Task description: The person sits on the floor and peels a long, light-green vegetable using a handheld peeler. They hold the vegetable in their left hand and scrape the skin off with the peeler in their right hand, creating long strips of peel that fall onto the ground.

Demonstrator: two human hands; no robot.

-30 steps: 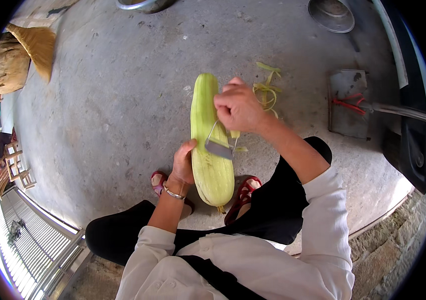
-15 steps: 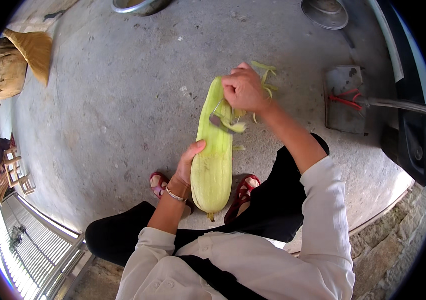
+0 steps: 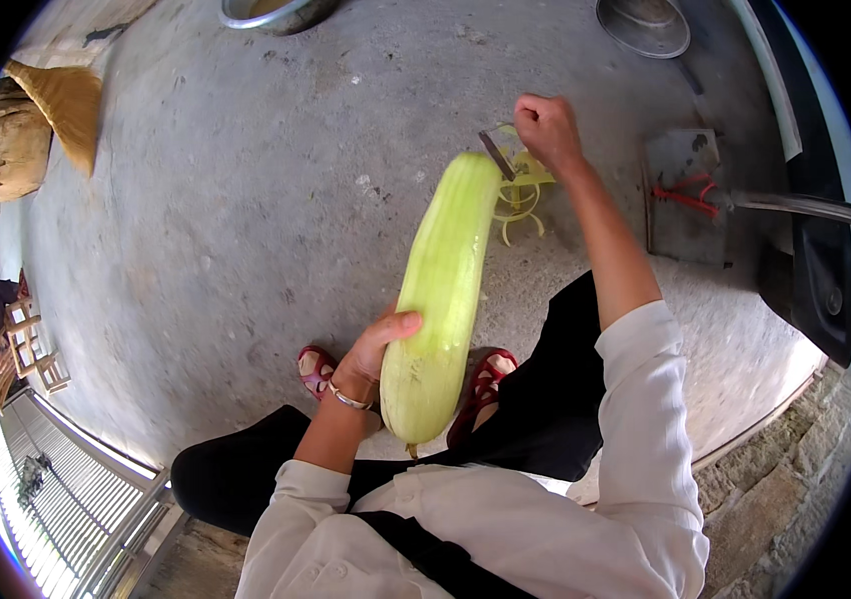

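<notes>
- Pale-green gourd (image 3: 437, 299): above the concrete floor (image 3: 246, 200), stem end toward the person.
- Left hand (image 3: 383, 339): grip clasping the gourd's left side, thumb on top.
- Right hand (image 3: 548, 135): grip clenched on the peeler (image 3: 496, 156), whose blade is at the gourd's far end; contact unclear.
- Peel strips (image 3: 533, 180): right of the gourd's far end.
- Metal basin (image 3: 285, 20): beyond the gourd, leftward.

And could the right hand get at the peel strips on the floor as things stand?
Probably yes: the right hand looks close to the peel strips, with the gourd off to its left. It holds the peeler, though, so may need to release that first.
</notes>
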